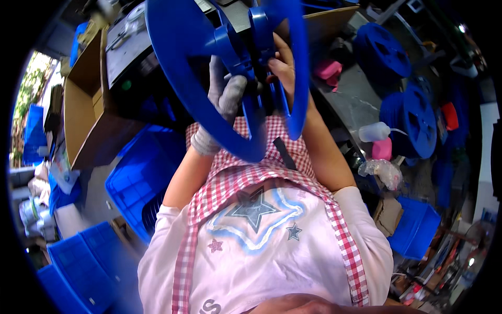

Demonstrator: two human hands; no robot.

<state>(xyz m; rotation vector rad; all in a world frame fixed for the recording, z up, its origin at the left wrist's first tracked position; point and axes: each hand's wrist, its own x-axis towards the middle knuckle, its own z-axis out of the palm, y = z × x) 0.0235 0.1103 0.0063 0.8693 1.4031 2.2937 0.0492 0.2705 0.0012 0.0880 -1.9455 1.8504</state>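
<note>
A large blue plastic reel (183, 68) is held up in front of my chest, its two round flanges facing left and right. Between the flanges, the hub parts show with a dark gap, and I cannot tell whether they are joined. My left hand (227, 97), in a light grey glove, grips the left flange near the hub, thumb pressed toward the middle. Bare fingers of my right hand (283, 65) curl round the hub side of the right flange. The reel hides part of both hands.
More blue reels (410, 123) lie on the grey table to the right, beside a white squeeze bottle (374, 132) and a pink object (329, 70). An open cardboard box (83, 112) stands at the left. Blue crates (133, 178) are below it, and another blue crate (415, 227) is at lower right.
</note>
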